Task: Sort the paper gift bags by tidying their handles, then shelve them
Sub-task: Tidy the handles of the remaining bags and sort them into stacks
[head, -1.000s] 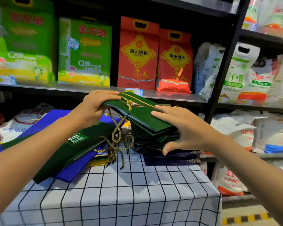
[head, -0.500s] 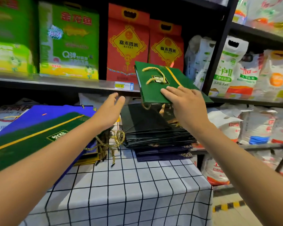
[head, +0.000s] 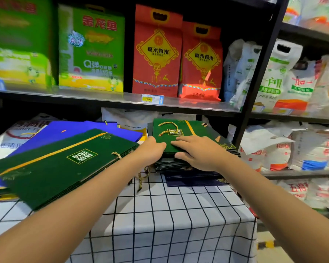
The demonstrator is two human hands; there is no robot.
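Our right hand (head: 198,152) lies flat, fingers straight, on the green gift bag (head: 171,135) topping the stack (head: 179,166). Our left hand (head: 152,149) touches its near-left edge, fingers relaxed.

Two bare forearms reach in from the lower edge toward the checked tablecloth (head: 179,215). No sleeve shows on either arm up to the frame's edge. The left hand (head: 152,149) and right hand (head: 196,152) wear no glove, ring, watch or band.
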